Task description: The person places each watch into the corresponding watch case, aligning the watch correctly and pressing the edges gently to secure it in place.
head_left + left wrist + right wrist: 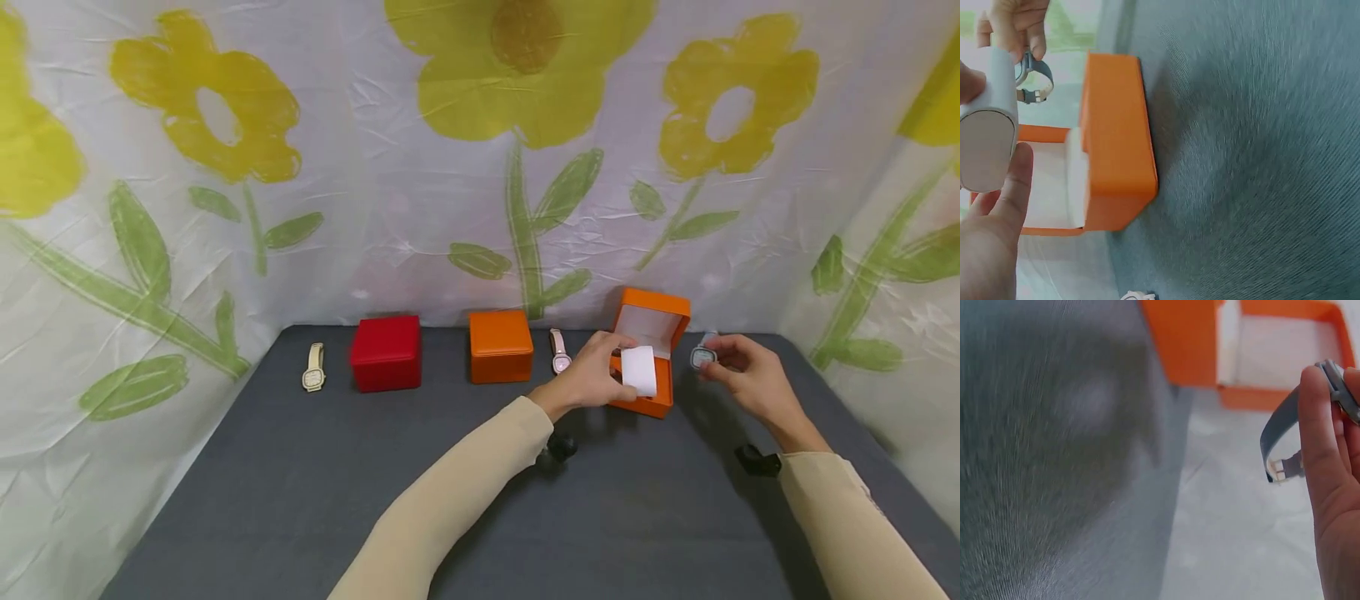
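Observation:
My left hand (592, 373) pinches a white watch cushion (639, 372) between thumb and fingers, above an orange box (660, 406) whose lid stands raised. In the left wrist view the cushion's flat oval end (986, 151) faces the camera. Just right of the box, my right hand (752, 379) holds a grey-blue wristwatch (703, 357) by its case. Its strap (1280, 428) hangs in a loop with the buckle fastened, as the right wrist view shows. The box's white lining (1047, 181) shows inside the lid.
Left of the open box lie a pink-strapped watch (560, 353), a closed orange box (501, 348), a closed red box (386, 354) and a cream watch (314, 367). All rest along the back of the dark grey table (300, 500). A flower-printed curtain (420, 208) hangs behind.

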`<state>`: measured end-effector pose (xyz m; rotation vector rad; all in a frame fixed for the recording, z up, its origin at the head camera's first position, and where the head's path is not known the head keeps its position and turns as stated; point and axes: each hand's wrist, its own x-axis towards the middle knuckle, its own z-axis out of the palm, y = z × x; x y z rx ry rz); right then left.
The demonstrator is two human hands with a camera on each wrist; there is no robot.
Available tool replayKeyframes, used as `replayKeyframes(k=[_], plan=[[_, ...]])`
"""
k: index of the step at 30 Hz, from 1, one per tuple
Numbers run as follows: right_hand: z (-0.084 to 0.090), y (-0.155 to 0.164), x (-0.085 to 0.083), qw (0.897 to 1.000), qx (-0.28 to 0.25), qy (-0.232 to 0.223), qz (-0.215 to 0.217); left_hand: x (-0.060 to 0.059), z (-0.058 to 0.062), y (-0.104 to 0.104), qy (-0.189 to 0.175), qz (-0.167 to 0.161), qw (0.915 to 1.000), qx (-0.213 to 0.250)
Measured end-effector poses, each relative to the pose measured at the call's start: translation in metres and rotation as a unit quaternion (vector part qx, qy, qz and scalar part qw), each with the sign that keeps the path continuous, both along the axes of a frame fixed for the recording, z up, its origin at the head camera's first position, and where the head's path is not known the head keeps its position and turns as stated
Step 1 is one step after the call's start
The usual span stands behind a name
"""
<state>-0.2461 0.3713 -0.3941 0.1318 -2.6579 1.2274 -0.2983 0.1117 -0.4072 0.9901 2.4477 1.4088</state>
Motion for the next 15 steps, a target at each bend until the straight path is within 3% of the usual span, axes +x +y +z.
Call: replayKeyframes(k=[4, 9, 15], plan=[[0.004, -0.010, 0.012, 0.999, -0.017, 0.034, 0.010, 0.008, 0.000, -0.006, -0.031, -0.006, 0.9978, 0.058], [0.007, -0.028, 0.020, 0.995, -0.046, 0.074, 0.048, 0.013, -0.003, -0.012, -0.042, -0.010, 0.9968, 0.067], [0.013, -0.048, 0.024, 0.988, -0.086, 0.088, 0.097, 0.015, -0.004, -0.020, -0.060, -0.016, 0.9947, 0.082]])
